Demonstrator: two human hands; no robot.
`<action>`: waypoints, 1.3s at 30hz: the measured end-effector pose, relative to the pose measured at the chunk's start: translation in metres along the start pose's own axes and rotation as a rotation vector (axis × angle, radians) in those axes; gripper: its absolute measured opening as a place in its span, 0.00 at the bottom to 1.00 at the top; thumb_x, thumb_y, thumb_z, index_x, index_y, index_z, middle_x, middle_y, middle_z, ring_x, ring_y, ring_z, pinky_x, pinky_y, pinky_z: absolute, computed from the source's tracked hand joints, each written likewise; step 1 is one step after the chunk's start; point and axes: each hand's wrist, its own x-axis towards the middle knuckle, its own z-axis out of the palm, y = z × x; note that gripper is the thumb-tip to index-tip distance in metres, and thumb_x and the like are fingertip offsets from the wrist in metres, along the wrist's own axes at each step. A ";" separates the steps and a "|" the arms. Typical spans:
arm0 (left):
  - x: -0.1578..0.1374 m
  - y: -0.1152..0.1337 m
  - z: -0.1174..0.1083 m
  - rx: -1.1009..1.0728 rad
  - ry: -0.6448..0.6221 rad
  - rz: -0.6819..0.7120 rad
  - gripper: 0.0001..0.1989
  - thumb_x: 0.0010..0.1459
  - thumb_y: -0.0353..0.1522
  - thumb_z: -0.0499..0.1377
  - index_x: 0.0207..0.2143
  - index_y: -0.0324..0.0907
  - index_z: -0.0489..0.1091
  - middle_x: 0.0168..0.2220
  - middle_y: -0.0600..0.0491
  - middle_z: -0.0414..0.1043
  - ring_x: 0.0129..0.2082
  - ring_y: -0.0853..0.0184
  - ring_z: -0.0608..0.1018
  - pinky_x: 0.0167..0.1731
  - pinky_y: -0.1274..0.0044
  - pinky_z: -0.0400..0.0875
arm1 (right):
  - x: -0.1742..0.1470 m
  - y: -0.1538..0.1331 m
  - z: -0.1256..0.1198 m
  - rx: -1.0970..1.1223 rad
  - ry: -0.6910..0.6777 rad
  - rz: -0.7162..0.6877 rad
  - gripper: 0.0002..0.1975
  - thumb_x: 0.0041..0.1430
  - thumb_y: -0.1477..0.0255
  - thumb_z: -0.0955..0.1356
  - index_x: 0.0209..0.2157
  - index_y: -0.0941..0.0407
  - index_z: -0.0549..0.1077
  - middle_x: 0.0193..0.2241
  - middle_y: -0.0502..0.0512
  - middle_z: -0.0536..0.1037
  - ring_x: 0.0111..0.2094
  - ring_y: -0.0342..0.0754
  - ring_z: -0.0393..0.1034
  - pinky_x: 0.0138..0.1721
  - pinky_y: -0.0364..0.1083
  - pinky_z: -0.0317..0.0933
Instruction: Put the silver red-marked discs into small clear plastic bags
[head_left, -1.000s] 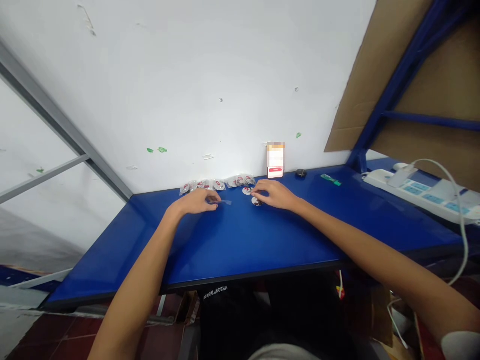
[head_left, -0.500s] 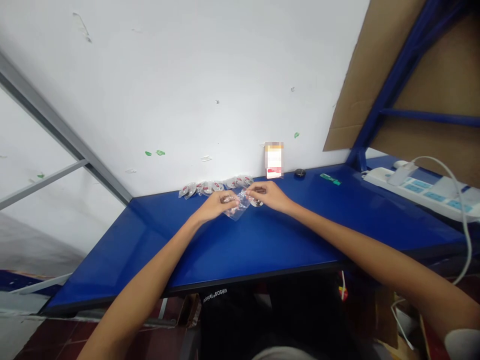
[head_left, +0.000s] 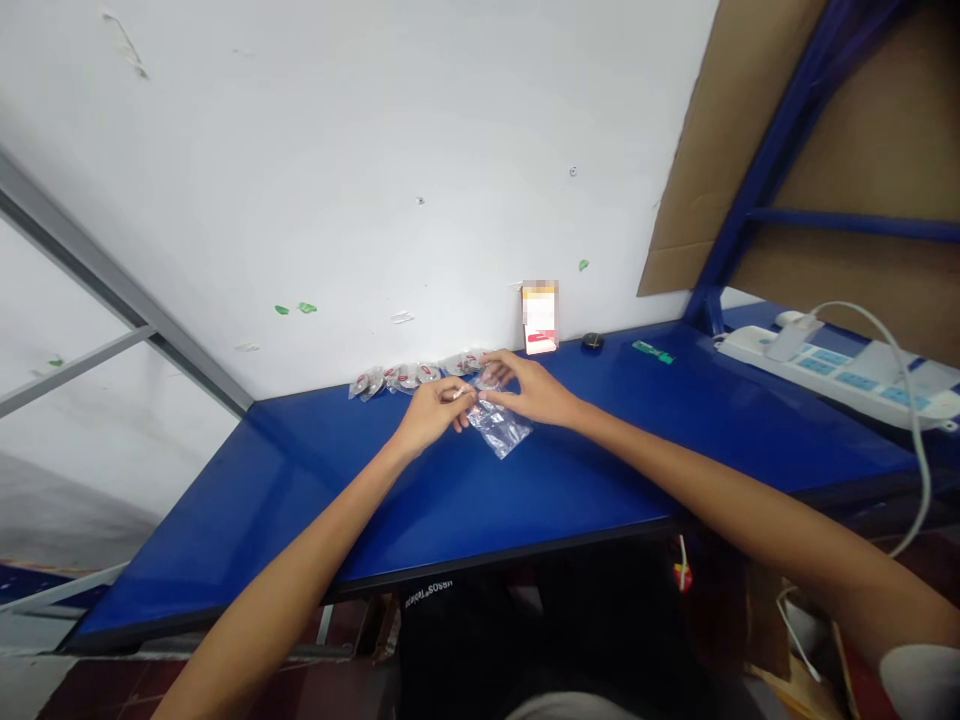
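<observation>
Just above the desk, my two hands are close together. My left hand (head_left: 435,414) is closed, its thumb and fingers pinching the upper end of a clear plastic bag (head_left: 502,432) that slants down to the right. My right hand (head_left: 534,390) curls from the other side, thumb near the bag's top edge. Between its thumb and fingers shows a small silvery piece (head_left: 491,378), partly hidden, and I cannot make out its kind. Behind the hands, several round flat items in clear bags with red marks (head_left: 406,376) lie in a row along the wall.
A lit phone (head_left: 541,318) leans on the wall, with a small black round object (head_left: 592,342) beside it. Farther right are a green item (head_left: 653,352) and a white power strip (head_left: 840,372) with a cable. The blue desk (head_left: 480,520) ends at a dark front edge.
The clear bag has swung from lower left to lower right and hangs under my right hand. My right hand's fingers have spread a little, and the round piece below them is now covered. The view has shifted slightly.
</observation>
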 end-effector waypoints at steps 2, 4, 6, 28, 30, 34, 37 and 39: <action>0.000 -0.004 0.005 -0.111 0.085 -0.048 0.13 0.59 0.40 0.69 0.39 0.42 0.73 0.30 0.50 0.81 0.25 0.65 0.82 0.26 0.74 0.78 | -0.002 -0.007 0.001 -0.196 0.046 -0.056 0.35 0.63 0.56 0.76 0.66 0.51 0.66 0.56 0.64 0.77 0.56 0.62 0.75 0.59 0.61 0.70; 0.000 -0.004 0.009 -0.198 0.123 -0.071 0.13 0.59 0.38 0.69 0.38 0.42 0.70 0.32 0.48 0.83 0.27 0.63 0.84 0.29 0.73 0.80 | -0.003 -0.013 0.003 -0.351 0.022 -0.096 0.44 0.59 0.53 0.78 0.69 0.51 0.63 0.61 0.66 0.73 0.62 0.68 0.69 0.63 0.65 0.65; -0.002 -0.002 0.013 -0.252 0.104 -0.056 0.13 0.59 0.37 0.69 0.37 0.42 0.68 0.36 0.46 0.84 0.30 0.62 0.85 0.33 0.71 0.82 | -0.004 -0.016 0.006 -0.433 -0.017 -0.104 0.49 0.56 0.52 0.79 0.72 0.50 0.59 0.64 0.67 0.70 0.64 0.72 0.66 0.65 0.68 0.62; -0.003 -0.004 0.016 -0.181 0.058 -0.029 0.16 0.55 0.42 0.73 0.39 0.40 0.78 0.32 0.52 0.79 0.30 0.67 0.79 0.33 0.75 0.76 | -0.009 -0.009 0.013 -0.367 -0.143 -0.184 0.42 0.61 0.69 0.74 0.73 0.52 0.55 0.63 0.68 0.70 0.62 0.69 0.68 0.61 0.69 0.66; -0.002 -0.006 0.016 -0.151 0.033 -0.037 0.17 0.53 0.41 0.74 0.39 0.39 0.79 0.33 0.52 0.79 0.29 0.68 0.78 0.31 0.76 0.74 | -0.010 -0.010 0.014 -0.373 -0.147 -0.204 0.43 0.61 0.70 0.74 0.73 0.54 0.55 0.63 0.69 0.70 0.62 0.70 0.68 0.61 0.69 0.65; -0.002 -0.010 0.015 -0.092 0.024 -0.084 0.14 0.49 0.37 0.75 0.35 0.38 0.80 0.31 0.51 0.80 0.29 0.68 0.77 0.30 0.77 0.71 | -0.011 -0.011 0.018 -0.427 -0.168 -0.220 0.40 0.63 0.70 0.73 0.72 0.56 0.56 0.59 0.69 0.72 0.59 0.68 0.70 0.59 0.67 0.66; -0.002 -0.013 0.015 -0.095 0.051 -0.088 0.12 0.49 0.35 0.74 0.33 0.38 0.80 0.31 0.51 0.80 0.29 0.69 0.76 0.31 0.77 0.70 | -0.011 -0.012 0.022 -0.454 -0.178 -0.207 0.38 0.63 0.70 0.73 0.71 0.56 0.58 0.57 0.68 0.72 0.57 0.67 0.71 0.58 0.66 0.66; -0.002 -0.015 0.016 -0.100 0.034 -0.078 0.11 0.49 0.36 0.74 0.32 0.39 0.79 0.29 0.52 0.78 0.28 0.70 0.75 0.30 0.77 0.68 | -0.011 -0.013 0.023 -0.455 -0.181 -0.194 0.37 0.63 0.70 0.73 0.70 0.56 0.59 0.57 0.68 0.73 0.57 0.66 0.71 0.58 0.65 0.67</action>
